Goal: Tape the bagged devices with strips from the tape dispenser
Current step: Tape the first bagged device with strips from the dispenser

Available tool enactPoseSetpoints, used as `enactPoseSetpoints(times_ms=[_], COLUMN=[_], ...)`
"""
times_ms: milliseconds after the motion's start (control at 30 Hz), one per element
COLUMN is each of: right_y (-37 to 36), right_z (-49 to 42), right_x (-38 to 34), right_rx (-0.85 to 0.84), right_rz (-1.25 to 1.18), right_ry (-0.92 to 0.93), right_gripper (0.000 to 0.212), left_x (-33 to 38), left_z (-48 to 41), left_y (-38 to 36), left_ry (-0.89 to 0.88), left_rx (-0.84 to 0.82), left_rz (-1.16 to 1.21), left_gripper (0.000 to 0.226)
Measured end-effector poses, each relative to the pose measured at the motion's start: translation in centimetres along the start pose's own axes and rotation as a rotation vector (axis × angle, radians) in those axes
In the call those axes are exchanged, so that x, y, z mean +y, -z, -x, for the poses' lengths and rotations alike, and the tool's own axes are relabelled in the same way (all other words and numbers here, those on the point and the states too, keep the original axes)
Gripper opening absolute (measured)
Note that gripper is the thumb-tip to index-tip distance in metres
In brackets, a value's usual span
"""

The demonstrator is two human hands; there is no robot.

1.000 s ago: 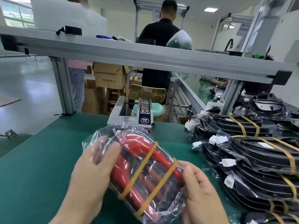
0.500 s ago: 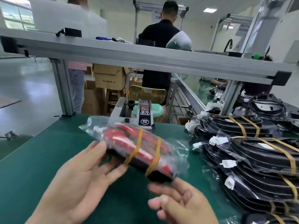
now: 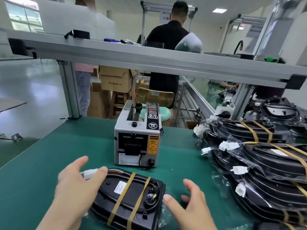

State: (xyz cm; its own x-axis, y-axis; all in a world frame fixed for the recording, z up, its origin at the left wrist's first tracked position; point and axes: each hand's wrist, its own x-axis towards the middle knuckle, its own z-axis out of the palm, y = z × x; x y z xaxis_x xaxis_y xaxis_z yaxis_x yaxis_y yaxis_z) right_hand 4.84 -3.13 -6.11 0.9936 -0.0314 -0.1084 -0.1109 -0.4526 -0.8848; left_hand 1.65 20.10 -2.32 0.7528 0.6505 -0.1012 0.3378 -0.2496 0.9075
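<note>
Head view: one black device in clear bag, bound by two tan tape strips, lies on green tabletop before grey tape dispenser, left hand open upon it, right hand open beside; seemingly finished, like taped pile at right.

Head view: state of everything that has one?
Device, flat on mat, black side up, two tape strips on.
Left hand, open, on device's left end.
Right hand, open, holds nothing.
Dispenser, upright, untouched.
Pile, bagged, taped, stacked at right.
</note>
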Motion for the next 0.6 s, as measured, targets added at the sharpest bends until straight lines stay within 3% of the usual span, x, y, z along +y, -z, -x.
enactPoseSetpoints(times_ms=[67, 133, 200, 300, 400, 467, 500, 600], right_y=[-0.2, -0.2, -0.4, -0.9, -1.0, -0.9, -0.9, -0.8], right_z=[-0.9, -2.0, -3.3, -3.8, -3.9, -3.9, -3.9, -3.0], right_x=[0.0, -0.1, -0.2, -0.6, -0.7, -0.7, -0.8, -1.9], right_rx=[-0.053, -0.025, -0.041, -0.062, -0.016, 0.043, 0.052, -0.123], right_rz=[0.188, 0.361, 0.518, 0.574, 0.575, 0.437, 0.243, -0.622], right_ry=[0.004, 0.063, 0.12, 0.161, 0.21, 0.206, 0.162, -0.155], right_gripper=[0.057, 0.048, 0.044, 0.016, 0.022, 0.021, 0.019, 0.018], left_x=[-0.4, -0.6, -0.7, -1.0, -1.7, -2.3, -2.4, -2.9], left_z=[-1.6, -2.5, -2.7, -2.6, -2.7, -3.1, -3.2, -3.8], left_y=[0.4, 0.4, 0.0, -0.6, -0.6, -0.4, -0.2, -0.3], left_ry=[-0.003, 0.033, 0.042, -0.064, -0.071, -0.083, -0.082, -0.065], left_rx=[0.083, -0.042, -0.128, -0.099, -0.131, -0.167, -0.178, -0.102], left_rz=[-0.302, -0.434, -0.365, -0.224, -0.132, -0.068, -0.008, 0.209], left_gripper=[0.08, 0.094, 0.082, 0.033, 0.054, 0.051, 0.046, 0.039])
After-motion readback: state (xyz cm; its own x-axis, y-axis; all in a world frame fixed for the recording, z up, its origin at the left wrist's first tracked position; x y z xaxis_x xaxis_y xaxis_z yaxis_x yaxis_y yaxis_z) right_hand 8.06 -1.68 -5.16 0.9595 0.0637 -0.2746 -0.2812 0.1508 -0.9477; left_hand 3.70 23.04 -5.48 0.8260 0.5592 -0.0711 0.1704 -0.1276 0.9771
